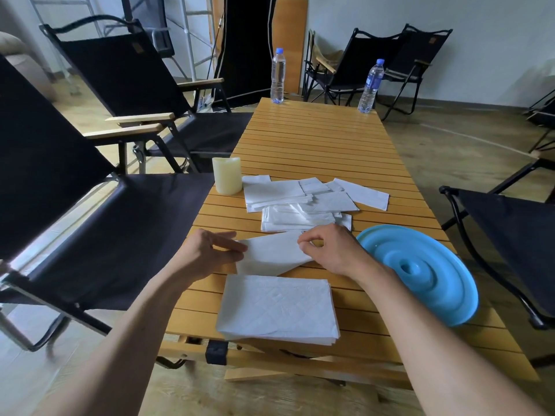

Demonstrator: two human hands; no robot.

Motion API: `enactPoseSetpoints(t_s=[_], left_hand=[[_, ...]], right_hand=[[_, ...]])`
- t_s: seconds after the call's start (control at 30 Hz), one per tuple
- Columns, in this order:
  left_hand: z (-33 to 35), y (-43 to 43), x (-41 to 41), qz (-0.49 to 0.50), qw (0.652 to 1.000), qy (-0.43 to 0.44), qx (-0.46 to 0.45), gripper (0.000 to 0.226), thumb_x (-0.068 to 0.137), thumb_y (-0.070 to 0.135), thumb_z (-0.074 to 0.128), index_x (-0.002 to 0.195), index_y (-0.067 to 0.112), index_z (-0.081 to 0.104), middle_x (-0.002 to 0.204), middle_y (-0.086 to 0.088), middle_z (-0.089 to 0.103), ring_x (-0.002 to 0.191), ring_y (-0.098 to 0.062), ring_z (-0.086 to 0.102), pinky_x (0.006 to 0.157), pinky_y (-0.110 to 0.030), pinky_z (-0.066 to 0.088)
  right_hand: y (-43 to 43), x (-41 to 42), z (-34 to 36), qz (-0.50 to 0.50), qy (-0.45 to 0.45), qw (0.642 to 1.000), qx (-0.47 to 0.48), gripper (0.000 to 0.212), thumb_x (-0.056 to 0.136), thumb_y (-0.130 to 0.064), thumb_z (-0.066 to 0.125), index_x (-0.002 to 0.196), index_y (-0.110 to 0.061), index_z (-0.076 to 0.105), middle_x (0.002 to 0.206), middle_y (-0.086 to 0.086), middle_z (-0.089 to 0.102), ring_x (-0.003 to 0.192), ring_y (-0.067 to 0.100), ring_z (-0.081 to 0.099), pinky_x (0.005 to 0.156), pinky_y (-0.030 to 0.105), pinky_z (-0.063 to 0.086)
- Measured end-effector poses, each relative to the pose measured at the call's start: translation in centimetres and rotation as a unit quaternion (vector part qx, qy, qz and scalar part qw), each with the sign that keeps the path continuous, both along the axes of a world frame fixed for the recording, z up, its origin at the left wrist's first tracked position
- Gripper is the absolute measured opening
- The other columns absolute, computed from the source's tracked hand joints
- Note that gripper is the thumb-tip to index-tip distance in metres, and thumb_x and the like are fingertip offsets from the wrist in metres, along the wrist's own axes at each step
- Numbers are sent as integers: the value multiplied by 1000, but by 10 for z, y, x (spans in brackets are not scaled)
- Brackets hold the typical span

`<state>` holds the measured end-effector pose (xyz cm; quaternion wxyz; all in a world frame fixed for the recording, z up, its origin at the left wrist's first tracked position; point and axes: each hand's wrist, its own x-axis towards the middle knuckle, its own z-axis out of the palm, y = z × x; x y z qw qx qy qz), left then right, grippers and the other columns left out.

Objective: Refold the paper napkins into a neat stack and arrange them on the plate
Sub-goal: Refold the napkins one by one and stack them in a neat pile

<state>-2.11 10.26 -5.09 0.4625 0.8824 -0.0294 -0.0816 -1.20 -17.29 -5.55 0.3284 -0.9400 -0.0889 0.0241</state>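
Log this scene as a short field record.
left hand: pinches single napkin at its left edge
right hand: pinches its right corner
folded stack: near edge of table, off the plate
loose napkins: scattered behind, beside candle
plate: blue, right of hands, holds no napkins

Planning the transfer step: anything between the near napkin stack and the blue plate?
No object sits between the napkin stack and the blue plate, just bare table. Only the person's own right forearm crosses that gap, while the right hand and left hand hold a napkin being folded.
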Motion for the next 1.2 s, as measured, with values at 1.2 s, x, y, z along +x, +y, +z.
enactPoseSetpoints(t_s=[1.2], left_hand=[[35,-14,5,5,973,-45,-226,79,90,79,28,112,21,76,129,6,69,130,-11,53,109,-41,33]], right_hand=[[18,-3,32,-36,-177,975,133,9,97,-24,63,98,-19,71,90,-14,71,88,-3,63,76,16,51]])
